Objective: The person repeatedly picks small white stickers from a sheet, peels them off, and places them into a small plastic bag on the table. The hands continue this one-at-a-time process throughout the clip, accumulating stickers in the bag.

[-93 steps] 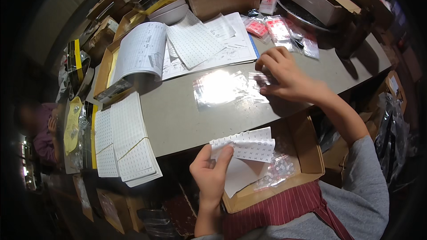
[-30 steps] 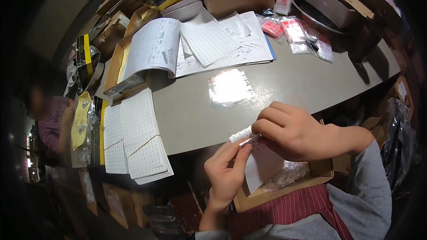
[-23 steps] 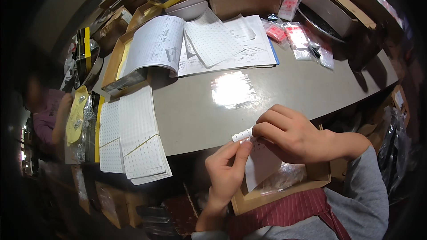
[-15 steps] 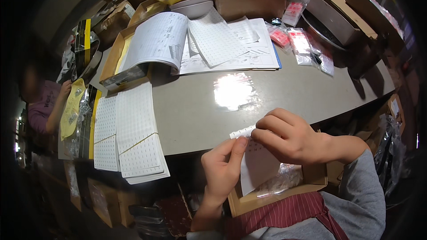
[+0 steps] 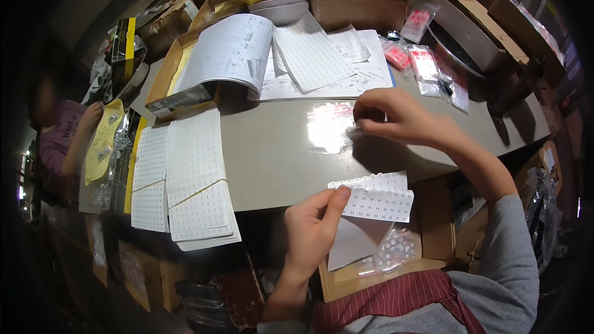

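My left hand [image 5: 312, 226] pinches a sheet of small white labels [image 5: 380, 204] between thumb and fingers, near the table's front edge. The sheet is creased and folded over, with rows of small black marks and its plain backing hanging below. Over the table, my right hand [image 5: 399, 114] is closed in a pinch at the right edge of a shiny clear plastic bag [image 5: 328, 127] lying flat. Whatever is between those fingertips is too small to make out, and I cannot tell whether they touch the bag.
An open cardboard box [image 5: 436, 222] at my lap holds a clear bag of small round pieces [image 5: 393, 250]. Banded label sheets [image 5: 198, 179] overhang the table's left front. A paper booklet [image 5: 229, 55], loose sheets [image 5: 312, 52] and red-and-clear packets [image 5: 424, 62] lie behind. Another person [image 5: 62, 136] sits at far left.
My right hand has left the label sheet and moved up to the plastic bag's right edge. The sheet stays in my left hand, its marked rows now uncovered.
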The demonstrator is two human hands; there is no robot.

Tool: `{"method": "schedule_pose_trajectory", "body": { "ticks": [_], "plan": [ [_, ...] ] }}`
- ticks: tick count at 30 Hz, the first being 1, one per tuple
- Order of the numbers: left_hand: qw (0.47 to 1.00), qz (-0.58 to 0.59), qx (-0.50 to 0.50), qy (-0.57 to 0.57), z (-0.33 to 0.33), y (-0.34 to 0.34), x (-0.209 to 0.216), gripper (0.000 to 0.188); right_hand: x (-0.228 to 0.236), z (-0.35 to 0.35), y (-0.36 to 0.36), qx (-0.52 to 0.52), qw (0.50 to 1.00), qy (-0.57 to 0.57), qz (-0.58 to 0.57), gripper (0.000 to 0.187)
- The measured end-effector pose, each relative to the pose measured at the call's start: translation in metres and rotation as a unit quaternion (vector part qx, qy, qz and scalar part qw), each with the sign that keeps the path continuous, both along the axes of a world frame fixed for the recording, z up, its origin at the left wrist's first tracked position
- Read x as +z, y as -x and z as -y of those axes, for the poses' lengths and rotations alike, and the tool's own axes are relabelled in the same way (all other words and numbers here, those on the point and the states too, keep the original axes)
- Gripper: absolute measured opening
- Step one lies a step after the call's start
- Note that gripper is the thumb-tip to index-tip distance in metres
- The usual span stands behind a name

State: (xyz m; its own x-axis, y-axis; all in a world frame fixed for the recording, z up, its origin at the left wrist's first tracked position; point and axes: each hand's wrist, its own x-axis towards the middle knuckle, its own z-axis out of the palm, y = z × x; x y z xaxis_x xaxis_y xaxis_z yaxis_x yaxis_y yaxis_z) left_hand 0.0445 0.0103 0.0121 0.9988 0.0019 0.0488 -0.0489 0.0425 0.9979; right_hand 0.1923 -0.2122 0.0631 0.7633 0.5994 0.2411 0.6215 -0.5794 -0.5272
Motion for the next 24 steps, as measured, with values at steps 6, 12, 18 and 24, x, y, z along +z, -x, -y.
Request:
{"method": "schedule_pose_trajectory", "body": {
  "ticks": [6, 12, 18, 24],
  "plan": [
    [1.0, 0.003, 0.002, -0.009, -0.001, -0.001, 0.001, 0.031, 0.003, -0.009, -0.015, 0.04, 0.993, 0.085, -0.074, 0.019],
    [1.0, 0.008, 0.002, -0.027, -0.001, -0.002, -0.001, 0.03, -0.01, -0.016, -0.015, 0.007, 0.99, 0.131, 0.056, 0.019],
    [0.999, 0.014, 0.001, -0.047, 0.0, 0.005, 0.005, 0.025, 0.009, 0.026, -0.023, -0.077, 0.974, 0.198, -0.075, 0.048],
    [0.997, 0.006, -0.044, -0.055, 0.0, 0.009, 0.009, 0.021, 0.017, 0.072, 0.016, -0.147, 0.961, 0.207, -0.113, 0.045]
  ]
}}
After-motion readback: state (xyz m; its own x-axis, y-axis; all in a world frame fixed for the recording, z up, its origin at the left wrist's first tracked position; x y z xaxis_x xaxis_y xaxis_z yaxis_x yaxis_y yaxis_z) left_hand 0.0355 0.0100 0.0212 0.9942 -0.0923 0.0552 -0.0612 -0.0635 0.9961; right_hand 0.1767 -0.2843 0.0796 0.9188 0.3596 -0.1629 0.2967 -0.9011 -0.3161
